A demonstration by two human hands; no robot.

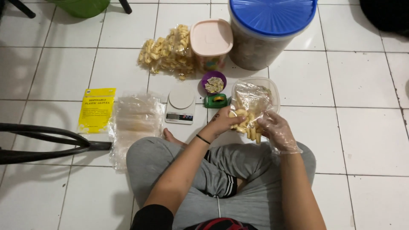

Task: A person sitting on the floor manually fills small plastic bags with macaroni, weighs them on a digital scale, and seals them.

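Note:
I sit cross-legged on a white tiled floor. My left hand (224,122), bare with a black band at the wrist, grips the left side of a clear plastic bag (249,102) partly filled with pale yellow finger-shaped snacks (249,127). My right hand (277,130), in a thin clear plastic glove, holds the bag's right side near its lower part. The bag is held just above my knees, in front of a clear round container (272,91).
A white kitchen scale (181,103), a green tape dispenser (216,100), a small purple bowl (214,84), filled snack bags (166,51), a pink-lidded tub (211,42), a big blue-lidded bucket (266,30), a stack of empty bags (134,123), a yellow glove pack (96,110), a black chair leg (47,142).

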